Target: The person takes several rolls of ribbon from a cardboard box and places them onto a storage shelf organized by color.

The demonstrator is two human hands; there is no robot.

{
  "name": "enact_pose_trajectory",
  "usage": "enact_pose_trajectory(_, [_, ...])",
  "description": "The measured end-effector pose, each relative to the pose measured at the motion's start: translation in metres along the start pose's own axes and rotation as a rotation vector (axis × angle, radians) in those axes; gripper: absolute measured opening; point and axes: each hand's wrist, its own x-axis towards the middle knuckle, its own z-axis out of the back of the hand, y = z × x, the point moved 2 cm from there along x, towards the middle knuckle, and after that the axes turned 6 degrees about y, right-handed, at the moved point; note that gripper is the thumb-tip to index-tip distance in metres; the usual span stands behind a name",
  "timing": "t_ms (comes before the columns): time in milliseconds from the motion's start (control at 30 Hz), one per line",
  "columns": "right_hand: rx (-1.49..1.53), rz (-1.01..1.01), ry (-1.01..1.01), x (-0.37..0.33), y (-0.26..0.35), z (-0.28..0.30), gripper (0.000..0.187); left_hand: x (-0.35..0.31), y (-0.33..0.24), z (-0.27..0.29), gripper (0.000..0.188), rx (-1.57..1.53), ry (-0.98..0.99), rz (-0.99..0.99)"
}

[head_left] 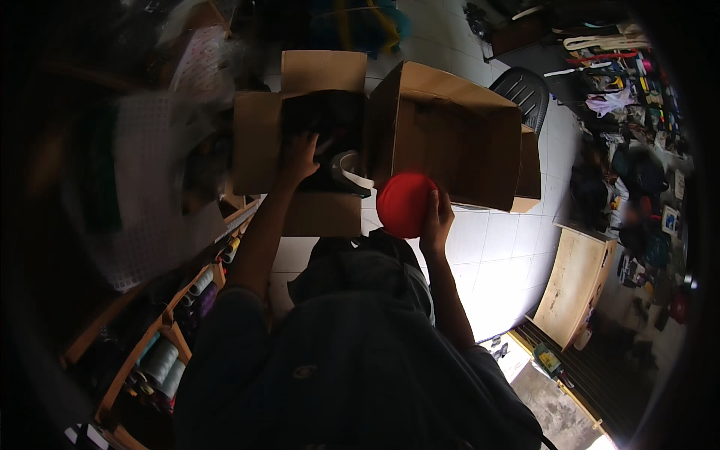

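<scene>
My right hand [437,217] is closed on the edge of a red domed thing [405,205], round and smooth like the crown of a cap; its exact kind I cannot make out. It is held just in front of the right box. Reaching into the left cardboard box [322,71], my left hand [303,155] has its fingers partly stretched over dark contents, with nothing visible in its grasp. Beside that hand, at the box's right side, sits a grey curved thing with a pale rim [349,171]. Deep shadow hides most of what the box holds.
A larger open cardboard box [457,135] stands on the right, with a black chair back [523,94] behind it. Thread spools [160,363] fill a wooden rack at lower left. A wooden table [568,285] and cluttered shelves [630,150] are on the right.
</scene>
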Motion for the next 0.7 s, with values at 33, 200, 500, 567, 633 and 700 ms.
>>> enact_pose_trajectory(33, [-0.009, -0.021, 0.002, -0.004, -0.001, 0.003, 0.039, 0.004, -0.001, -0.004, 0.071, 0.074, 0.030, -0.015])
enact_pose_trajectory(200, [-0.038, -0.091, -0.026, -0.026, 0.002, 0.012, 0.040, 0.023, 0.008, -0.017, 0.068, 0.211, 0.080, -0.097])
enact_pose_trajectory(500, [0.076, -0.018, -0.105, -0.044, -0.016, 0.038, 0.038, -0.025, -0.002, 0.059, 0.050, -0.898, -0.012, 0.044])
enact_pose_trajectory(567, [0.119, 0.027, -0.117, -0.049, -0.018, 0.038, 0.038, -0.068, -0.016, 0.048, 0.043, -1.304, 0.018, 0.115])
enact_pose_trajectory(633, [0.131, 0.056, -0.058, -0.055, -0.021, 0.038, 0.037, -0.104, -0.034, 0.017, 0.040, -0.961, -0.106, -0.185])
enact_pose_trajectory(700, [0.199, 0.100, -0.062, -0.069, -0.026, 0.048, 0.038, -0.130, -0.103, 0.015, 0.042, -0.946, -0.103, -0.260])
